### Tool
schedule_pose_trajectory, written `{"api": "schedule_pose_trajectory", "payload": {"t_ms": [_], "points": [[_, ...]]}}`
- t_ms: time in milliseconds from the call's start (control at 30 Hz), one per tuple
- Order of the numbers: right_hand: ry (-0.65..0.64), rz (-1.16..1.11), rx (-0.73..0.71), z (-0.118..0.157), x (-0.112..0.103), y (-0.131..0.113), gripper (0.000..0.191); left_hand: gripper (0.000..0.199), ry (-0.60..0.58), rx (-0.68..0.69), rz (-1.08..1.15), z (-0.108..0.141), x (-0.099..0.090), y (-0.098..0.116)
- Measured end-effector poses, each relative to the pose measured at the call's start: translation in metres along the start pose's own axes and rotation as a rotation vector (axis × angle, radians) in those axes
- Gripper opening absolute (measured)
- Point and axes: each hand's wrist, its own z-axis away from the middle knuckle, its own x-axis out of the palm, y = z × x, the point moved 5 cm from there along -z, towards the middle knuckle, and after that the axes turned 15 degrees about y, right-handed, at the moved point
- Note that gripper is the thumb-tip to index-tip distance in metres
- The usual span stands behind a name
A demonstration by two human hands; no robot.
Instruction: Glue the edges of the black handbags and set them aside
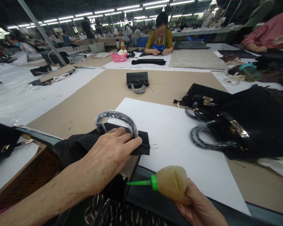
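Note:
My left hand (115, 146) is closed over a black handbag piece (77, 146) at the table's front edge, fingers curled at the base of its handle. That handle (116, 115) is round, black and wrapped in clear plastic, and stands up beyond my knuckles. Loose threads stick out at the piece's right end. In my right hand (191, 201) is a squeeze bottle (173, 183), amber, with a green collar and a thin green nozzle. The bottle lies nearly level, its nozzle pointing left, below and apart from the handbag piece.
White paper (174, 138) covers part of the tan table board (85, 97). Several black handbags (261, 122) with gold clasps are heaped at right. A small black bag (137, 80) lies farther back. Across the table, a co-worker (159, 40) sits near a pink basket (118, 57).

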Motion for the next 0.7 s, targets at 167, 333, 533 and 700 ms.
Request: {"api": "schedule_pose_trajectory", "payload": {"t_ms": [167,333,533,700], "points": [[0.053,-0.090,0.094,0.004,0.000,0.005,0.037,0.030,-0.003,0.004,-0.004,-0.002,-0.001,0.000],[0.063,-0.214,0.148,0.006,0.003,0.010,0.035,0.030,-0.011,-0.002,-0.001,0.000,0.001,-0.001],[0.195,-0.309,0.140,0.009,-0.003,0.010,0.032,0.031,0.013,0.008,0.009,0.002,0.002,-0.001],[0.189,-0.306,0.150,0.004,-0.010,0.013,0.030,0.030,0.030,0.026,0.006,0.002,0.001,-0.002]]}}
